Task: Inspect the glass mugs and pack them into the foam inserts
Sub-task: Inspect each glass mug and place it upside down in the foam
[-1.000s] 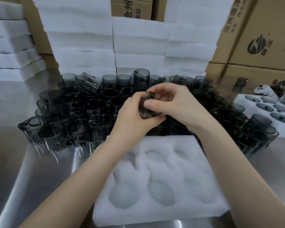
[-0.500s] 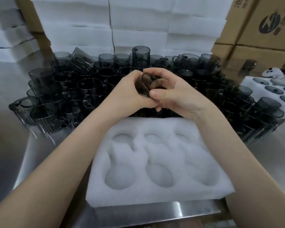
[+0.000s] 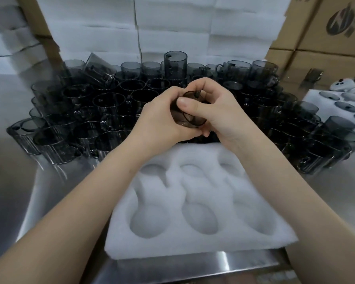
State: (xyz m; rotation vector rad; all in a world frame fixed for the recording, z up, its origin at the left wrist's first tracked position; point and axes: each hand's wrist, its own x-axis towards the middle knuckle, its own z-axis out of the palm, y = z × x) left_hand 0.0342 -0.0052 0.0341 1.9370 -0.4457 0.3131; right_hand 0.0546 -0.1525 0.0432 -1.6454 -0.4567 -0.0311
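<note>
Turning now: the small smoky-grey glass mug [image 3: 191,119] has tipped over in my grip, and my right thumb has slid across it. Shiny steel table [image 3: 49,181] lies under the white foam insert with round pockets [image 3: 193,244]. The crowd of dark glass mugs [image 3: 109,103] stands just behind the insert. My left hand [image 3: 160,119] and right hand [image 3: 223,111] both curl round the mug, above the insert's far edge.
</note>
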